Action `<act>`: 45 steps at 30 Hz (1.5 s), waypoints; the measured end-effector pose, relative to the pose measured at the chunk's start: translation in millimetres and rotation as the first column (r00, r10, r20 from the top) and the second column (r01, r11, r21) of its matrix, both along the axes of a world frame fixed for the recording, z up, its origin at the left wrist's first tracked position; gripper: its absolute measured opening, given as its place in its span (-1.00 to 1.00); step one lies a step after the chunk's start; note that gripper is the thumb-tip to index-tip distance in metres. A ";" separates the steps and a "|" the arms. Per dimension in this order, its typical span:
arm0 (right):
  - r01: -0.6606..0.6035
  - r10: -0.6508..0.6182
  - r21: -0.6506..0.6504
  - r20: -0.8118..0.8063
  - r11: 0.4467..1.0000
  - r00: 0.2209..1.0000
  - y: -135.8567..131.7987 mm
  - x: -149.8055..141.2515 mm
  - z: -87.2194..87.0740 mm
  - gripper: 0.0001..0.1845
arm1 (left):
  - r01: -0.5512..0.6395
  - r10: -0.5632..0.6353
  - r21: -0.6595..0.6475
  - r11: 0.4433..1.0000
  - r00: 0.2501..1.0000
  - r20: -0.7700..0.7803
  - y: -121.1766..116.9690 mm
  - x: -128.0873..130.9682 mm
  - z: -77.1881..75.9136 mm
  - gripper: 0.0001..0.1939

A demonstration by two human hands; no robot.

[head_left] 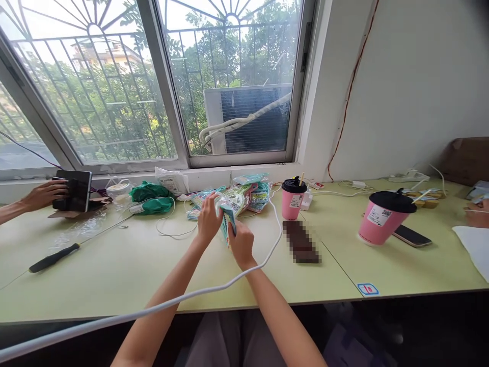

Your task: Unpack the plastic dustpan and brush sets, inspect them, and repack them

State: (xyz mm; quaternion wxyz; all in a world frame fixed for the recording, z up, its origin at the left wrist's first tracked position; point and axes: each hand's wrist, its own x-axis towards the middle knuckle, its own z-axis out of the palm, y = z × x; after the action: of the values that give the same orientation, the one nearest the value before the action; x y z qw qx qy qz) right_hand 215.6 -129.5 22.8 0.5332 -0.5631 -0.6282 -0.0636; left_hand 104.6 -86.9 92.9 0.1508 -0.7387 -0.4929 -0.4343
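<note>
Over the middle of the table, my left hand and my right hand both grip one teal printed packet. My left fingers close on its upper left side. The right thumb presses on its face from the right, with the other fingers curled. The packet stands tilted, and my hands cover much of it; its contents cannot be made out. Just behind lies a loose pile of similar teal packets in clear plastic.
A white cable crosses in front of my forearms. Rightward are two pink cups, a blurred dark object and a phone. Leftward lie a screwdriver and green bags. Another person's hand touches a tablet.
</note>
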 end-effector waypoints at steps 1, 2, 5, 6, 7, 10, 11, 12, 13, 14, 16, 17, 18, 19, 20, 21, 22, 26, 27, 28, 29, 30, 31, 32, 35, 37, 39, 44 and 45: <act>-0.019 0.015 0.041 0.087 0.999 0.996 -0.8 -0.5 -1.6 -0.66 | 0.054 -0.053 0.013 0.998 0.998 -0.042 -3.0 -8.8 4.3 -0.54; -0.043 0.029 0.079 0.172 0.996 0.985 -1.4 -0.8 -3.4 -0.66 | 0.107 -0.106 0.008 0.994 0.988 -0.115 -5.9 -18.2 9.0 -0.49; -0.115 0.050 0.152 0.376 0.982 0.925 -2.4 -1.1 -8.5 -0.62 | 0.227 -0.255 -0.117 0.967 0.888 -0.383 -14.4 -46.2 24.7 -0.39; -0.127 0.045 0.168 0.423 0.978 0.905 -2.5 -1.2 -9.9 -0.62 | 0.242 -0.299 -0.181 0.953 0.840 -0.452 -17.6 -54.8 29.6 -0.37; -0.133 0.036 0.181 0.460 0.974 0.887 -2.5 -1.5 -11.1 -0.62 | 0.245 -0.339 -0.245 0.938 0.795 -0.503 -21.1 -63.0 34.2 -0.35; -0.141 0.008 0.203 0.545 0.969 0.838 -3.0 -3.0 -13.5 -0.64 | 0.216 -0.433 -0.408 0.887 0.695 -0.574 -34.1 -83.7 46.8 -0.27; -0.144 0.005 0.200 0.569 0.969 0.823 -3.4 -3.7 -14.0 -0.65 | 0.207 -0.460 -0.450 0.869 0.674 -0.578 -38.6 -88.7 50.7 -0.24; -0.149 0.007 0.193 0.590 0.970 0.807 -3.9 -4.4 -14.3 -0.64 | 0.202 -0.479 -0.479 0.854 0.662 -0.576 -42.6 -92.3 54.5 -0.23; -0.155 0.012 0.182 0.611 0.971 0.792 -4.5 -5.1 -14.6 -0.63 | 0.199 -0.487 -0.491 0.848 0.660 -0.573 -45.8 -94.5 57.8 -0.25; -0.164 0.023 0.168 0.629 0.972 0.777 -5.1 -5.7 -14.8 -0.62 | 0.200 -0.480 -0.483 0.852 0.665 -0.572 -47.9 -95.1 60.2 -0.31; -0.191 0.056 0.134 0.659 0.973 0.750 -6.7 -6.8 -15.4 -0.59 | 0.206 -0.442 -0.425 0.881 0.678 -0.587 -47.9 -93.1 61.8 -0.49; -0.204 0.075 0.116 0.671 0.972 0.738 -7.5 -7.1 -15.7 -0.58 | 0.210 -0.420 -0.389 0.897 0.676 -0.606 -45.8 -91.3 60.6 -0.59; -0.217 0.091 0.101 0.681 0.971 0.726 -8.2 -7.3 -15.9 -0.57 | 0.215 -0.405 -0.358 0.908 0.661 -0.631 -42.7 -89.8 58.2 -0.67; -0.227 0.104 0.088 0.692 0.970 0.714 -9.0 -7.5 -16.1 -0.57 | 0.221 -0.398 -0.339 0.915 0.637 -0.660 -38.8 -89.0 55.0 -0.72; -0.235 0.115 0.076 0.703 0.969 0.701 -9.7 -7.5 -16.1 -0.57 | 0.228 -0.398 -0.330 0.916 0.609 -0.686 -34.7 -89.1 51.4 -0.74; -0.241 0.125 0.064 0.713 0.968 0.690 -10.3 -7.5 -16.0 -0.57 | 0.234 -0.404 -0.330 0.914 0.582 -0.705 -30.7 -90.4 47.8 -0.73; -0.249 0.137 0.050 0.722 0.967 0.678 -10.8 -7.4 -15.7 -0.57 | 0.242 -0.414 -0.336 0.910 0.563 -0.715 -27.1 -92.5 44.5 -0.70; -0.278 0.190 -0.002 0.733 0.961 0.653 -11.2 -7.5 -14.1 -0.56 | 0.271 -0.452 -0.361 0.892 0.543 -0.708 -21.0 -103.8 37.4 -0.50; -0.282 0.196 -0.006 0.734 0.959 0.650 -11.2 -7.7 -13.9 -0.56 | 0.271 -0.448 -0.356 0.894 0.542 -0.711 -21.5 -105.2 36.5 -0.47; -0.285 0.198 -0.007 0.736 0.958 0.648 -11.2 -7.9 -13.9 -0.56 | 0.265 -0.435 -0.345 0.901 0.542 -0.719 -22.6 -105.4 35.2 -0.46; -0.287 0.198 -0.006 0.738 0.958 0.645 -11.3 -8.2 -13.9 -0.56 | 0.255 -0.415 -0.327 0.910 0.544 -0.729 -24.0 -104.3 33.6 -0.46; -0.289 0.197 -0.005 0.742 0.957 0.641 -11.6 -8.4 -13.9 -0.57 | 0.240 -0.390 -0.307 0.921 0.548 -0.740 -25.3 -102.3 31.3 -0.46; -0.289 0.195 -0.004 0.746 0.957 0.637 -12.0 -8.6 -13.9 -0.57 | 0.223 -0.366 -0.290 0.931 0.553 -0.749 -26.4 -99.6 28.5 -0.46; -0.288 0.193 -0.004 0.751 0.957 0.632 -12.5 -8.7 -13.7 -0.57 | 0.203 -0.346 -0.280 0.938 0.557 -0.755 -26.9 -96.6 25.2 -0.47; -0.283 0.194 -0.016 0.764 0.959 0.616 -13.7 -8.4 -12.1 -0.58 | 0.139 -0.306 -0.278 0.950 0.583 -0.753 -25.0 -89.7 15.0 -0.59; -0.276 0.199 -0.030 0.767 0.961 0.610 -14.1 -7.8 -10.4 -0.60 | 0.130 -0.301 -0.280 0.951 0.589 -0.750 -22.3 -88.6 10.3 -0.68; -0.277 0.212 -0.042 0.758 0.960 0.617 -13.9 -7.3 -9.1 -0.61 | 0.154 -0.317 -0.281 0.947 0.575 -0.755 -21.0 -89.7 8.4 -0.69; -0.288 0.234 -0.050 0.720 0.956 0.654 -13.8 -6.2 -8.8 -0.63 | 0.181 -0.363 -0.319 0.930 0.589 -0.723 -25.3 -90.6 12.0 -0.62; -0.282 0.227 -0.045 0.721 0.958 0.655 -13.8 -6.1 -9.1 -0.63 | 0.190 -0.370 -0.322 0.927 0.594 -0.714 -25.9 -90.4 13.1 -0.60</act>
State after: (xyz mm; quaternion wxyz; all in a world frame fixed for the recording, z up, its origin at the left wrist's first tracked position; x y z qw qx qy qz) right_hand 209.6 -143.3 13.7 0.2678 -0.3801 -0.8561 -0.2255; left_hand 14.1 -112.8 106.0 0.1942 -0.9320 -0.3029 -0.0446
